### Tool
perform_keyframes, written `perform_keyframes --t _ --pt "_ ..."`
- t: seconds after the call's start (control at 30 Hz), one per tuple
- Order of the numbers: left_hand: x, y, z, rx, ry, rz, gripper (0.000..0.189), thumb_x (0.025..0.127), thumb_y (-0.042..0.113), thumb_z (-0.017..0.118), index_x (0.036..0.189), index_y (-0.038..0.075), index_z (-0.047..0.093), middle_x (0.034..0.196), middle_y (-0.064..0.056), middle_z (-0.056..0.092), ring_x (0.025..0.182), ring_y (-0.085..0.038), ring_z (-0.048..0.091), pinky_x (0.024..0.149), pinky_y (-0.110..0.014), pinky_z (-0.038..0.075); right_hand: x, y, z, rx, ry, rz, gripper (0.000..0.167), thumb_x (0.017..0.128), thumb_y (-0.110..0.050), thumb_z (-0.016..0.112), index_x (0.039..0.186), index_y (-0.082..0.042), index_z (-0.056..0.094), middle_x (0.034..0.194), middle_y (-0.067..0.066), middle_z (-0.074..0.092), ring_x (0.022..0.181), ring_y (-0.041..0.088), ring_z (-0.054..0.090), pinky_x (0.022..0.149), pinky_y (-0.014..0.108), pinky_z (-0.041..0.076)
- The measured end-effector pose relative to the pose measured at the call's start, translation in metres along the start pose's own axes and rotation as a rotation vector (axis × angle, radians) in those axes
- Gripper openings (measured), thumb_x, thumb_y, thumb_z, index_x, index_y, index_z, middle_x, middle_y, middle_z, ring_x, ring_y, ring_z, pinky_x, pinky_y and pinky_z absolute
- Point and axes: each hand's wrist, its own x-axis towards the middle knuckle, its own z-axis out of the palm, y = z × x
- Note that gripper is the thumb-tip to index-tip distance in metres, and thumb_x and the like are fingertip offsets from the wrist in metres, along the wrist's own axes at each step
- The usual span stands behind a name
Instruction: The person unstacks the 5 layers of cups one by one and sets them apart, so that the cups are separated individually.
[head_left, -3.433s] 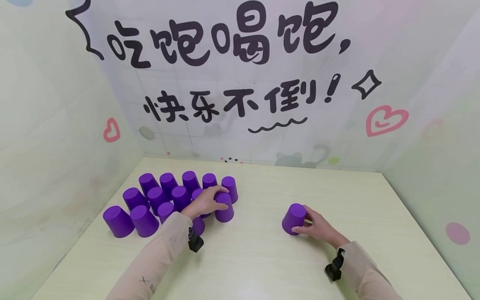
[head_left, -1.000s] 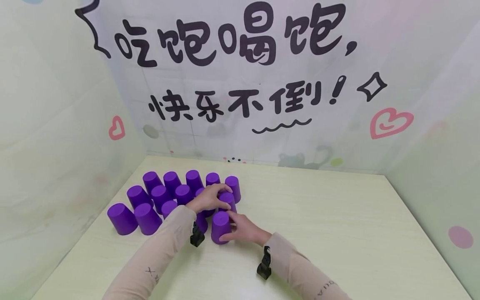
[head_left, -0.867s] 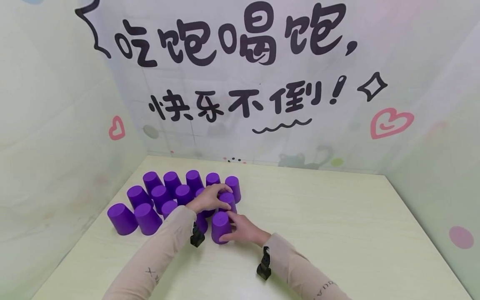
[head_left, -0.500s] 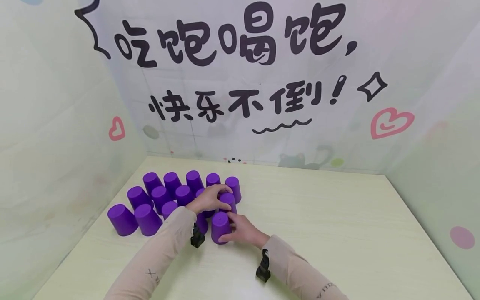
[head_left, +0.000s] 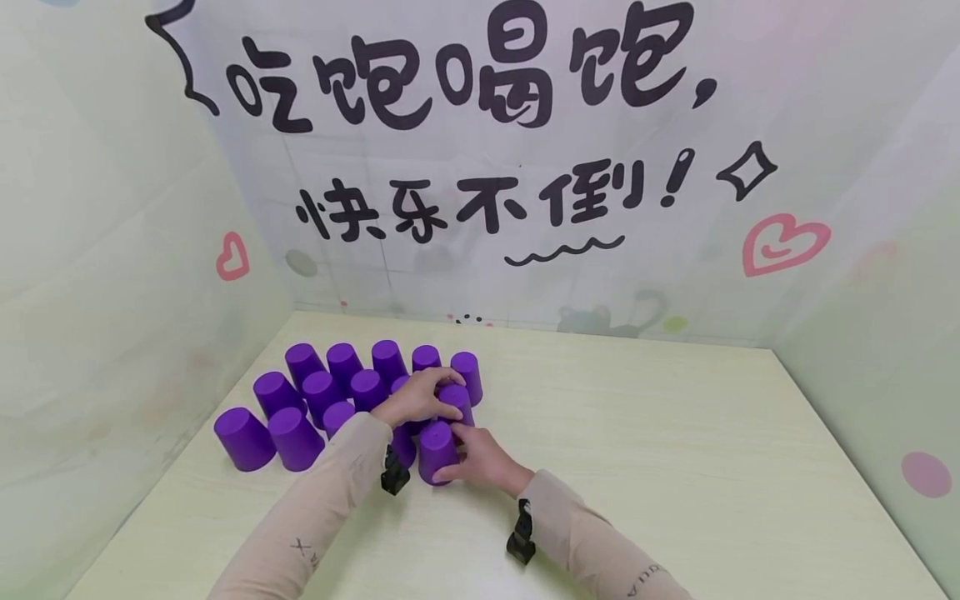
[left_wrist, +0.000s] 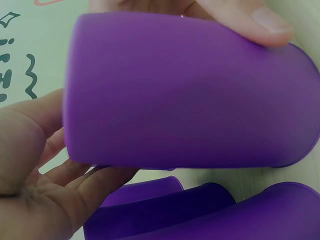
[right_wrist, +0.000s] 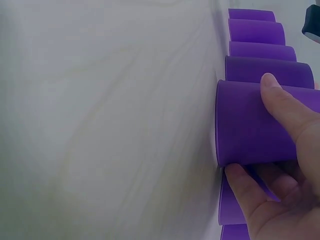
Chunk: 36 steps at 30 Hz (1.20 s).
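Purple cups stand upside down in rows at the left of the table. My left hand (head_left: pixel 417 396) curls its thumb and fingers round a purple cup (head_left: pixel 456 403) at the right end of the middle row. Just in front of it, my right hand (head_left: pixel 487 458) grips another purple cup (head_left: pixel 437 454) at the right end of the front row. In the left wrist view this nearer cup (left_wrist: pixel 190 95) fills the middle, and the left hand's own cup is mostly hidden behind it. The right wrist view shows the thumb and fingers on opposite sides of the gripped cup (right_wrist: pixel 242 125).
Several more purple cups, such as the front-left cup (head_left: pixel 244 440) and the far-right cup (head_left: pixel 467 379), stand close by. My left forearm hides part of the front row. The pale table (head_left: pixel 637 467) ends at a printed back wall (head_left: pixel 450 275) and side walls.
Since the oldest frame, my right hand has brought its cup leftward to the end of the front row. Lately it has shifted slightly further left. My left hand keeps its grip.
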Motion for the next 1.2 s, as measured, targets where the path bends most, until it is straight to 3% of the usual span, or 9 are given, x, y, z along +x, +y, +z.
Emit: perform_keyframes --t 0.5,0.73,1.0,1.2 --pt "-0.001 0.0 0.003 0.011 -0.008 0.015 0.039 0.072 0.013 0.073 0.107 0.012 0.056 0.108 -0.007 0.056 0.097 -0.023 0.053 0.083 -0.039 0.045 -0.001 -0.003 0.003 -0.016 0.012 -0.002 0.06 0.07 -0.02 0.075 0.12 -0.001 0.047 0.113 0.01 0.056 0.097 0.019 0.056 0.082 0.025 0.046" --pt "-0.002 -0.003 0.0 0.019 -0.011 0.076 0.04 0.071 0.009 0.073 0.107 0.008 0.054 0.107 -0.009 0.057 0.096 -0.024 0.054 0.082 -0.038 0.045 -0.003 -0.005 -0.002 -0.029 0.003 -0.04 0.063 0.07 -0.021 0.076 0.122 -0.002 0.046 0.117 0.009 0.054 0.104 0.019 0.054 0.089 0.027 0.043" --pt "-0.002 -0.001 -0.009 0.076 -0.07 0.095 0.052 0.073 0.011 0.072 0.12 0.006 0.049 0.116 -0.014 0.054 0.105 -0.028 0.051 0.087 -0.042 0.043 -0.018 0.0 -0.025 -0.007 -0.011 -0.045 0.059 0.072 -0.021 0.074 0.122 -0.001 0.049 0.118 0.012 0.054 0.105 0.029 0.053 0.087 0.038 0.045" --pt "-0.003 0.004 -0.032 0.093 -0.068 0.121 0.052 0.08 0.021 0.066 0.125 0.004 0.045 0.122 -0.014 0.05 0.114 -0.03 0.045 0.093 -0.041 0.039 -0.037 0.016 -0.059 -0.031 0.015 0.018 0.059 0.078 -0.024 0.069 0.122 0.007 0.046 0.119 0.022 0.051 0.106 0.036 0.05 0.086 0.043 0.045"
